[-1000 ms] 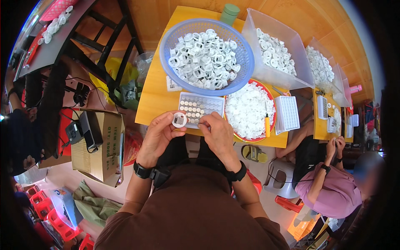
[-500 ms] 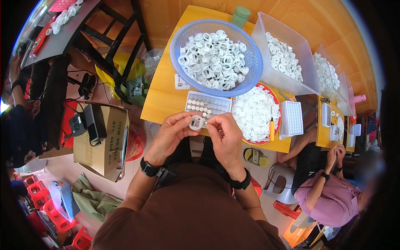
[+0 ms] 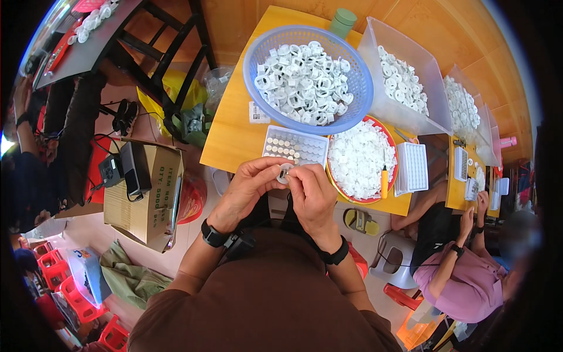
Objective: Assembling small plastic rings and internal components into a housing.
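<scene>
Between my two hands, just off the table's near edge, is a small round white plastic part (image 3: 285,173) with a dark opening. My left hand (image 3: 249,190) is closed, thumb and fingers pinching the part from the left. My right hand (image 3: 315,198) is closed too, its fingertips pressed against the part's right side; anything small inside that pinch is hidden. Right beyond the hands lies a white tray (image 3: 316,148) with rows of round hollows, several filled with beige discs (image 3: 281,142). A blue perforated basket (image 3: 250,82) heaped with similar white parts stands behind it.
A red-rimmed plate (image 3: 394,154) of small white pieces lies right of the tray, a yellow-handled tool (image 3: 384,182) across it. Stacked trays (image 3: 417,170), a clear bin (image 3: 404,114) and a green canister (image 3: 342,23) stand around. A co-worker (image 3: 463,276) sits at right; a carton (image 3: 141,205) stands left.
My right hand has come in against the white part, closing the small gap between them. The part has turned and shifted slightly right. The co-worker's hands have moved apart.
</scene>
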Demonstrator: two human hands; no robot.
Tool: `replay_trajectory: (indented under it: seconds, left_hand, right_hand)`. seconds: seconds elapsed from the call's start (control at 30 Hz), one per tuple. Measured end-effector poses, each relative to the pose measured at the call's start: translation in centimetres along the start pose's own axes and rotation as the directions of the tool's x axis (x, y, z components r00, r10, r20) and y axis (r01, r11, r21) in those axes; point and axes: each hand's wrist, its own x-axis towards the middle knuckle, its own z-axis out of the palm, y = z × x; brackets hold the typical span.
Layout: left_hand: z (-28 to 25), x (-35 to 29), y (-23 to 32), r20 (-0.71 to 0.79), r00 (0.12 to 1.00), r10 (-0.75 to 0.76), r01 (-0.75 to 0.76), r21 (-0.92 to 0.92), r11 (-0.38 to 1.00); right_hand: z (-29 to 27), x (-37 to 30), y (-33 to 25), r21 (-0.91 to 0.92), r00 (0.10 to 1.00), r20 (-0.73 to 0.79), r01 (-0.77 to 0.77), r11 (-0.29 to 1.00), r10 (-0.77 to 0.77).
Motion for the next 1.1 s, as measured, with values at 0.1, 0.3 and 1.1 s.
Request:
replay_trajectory:
  seconds: [0.1,0.3,1.1]
  left_hand:
    - [0.0,0.1,-0.2,-0.002,1.000,0.012,-0.012,0.029,1.000]
    - [-0.2,0.4,-0.2,-0.015,1.000,-0.001,0.002,0.054,0.999]
    - [-1.8,-0.3,0.3,-0.100,0.994,0.038,-0.046,-0.083,0.995]
  right_hand:
    - [0.1,-0.1,0.2,-0.019,0.999,-0.026,0.030,0.999,-0.030]
    - [0.2,-0.2,-0.1,-0.063,0.997,-0.050,0.053,0.997,-0.056]
    - [1.1,1.3,4.4,0.036,0.940,0.062,-0.338,0.940,0.336]
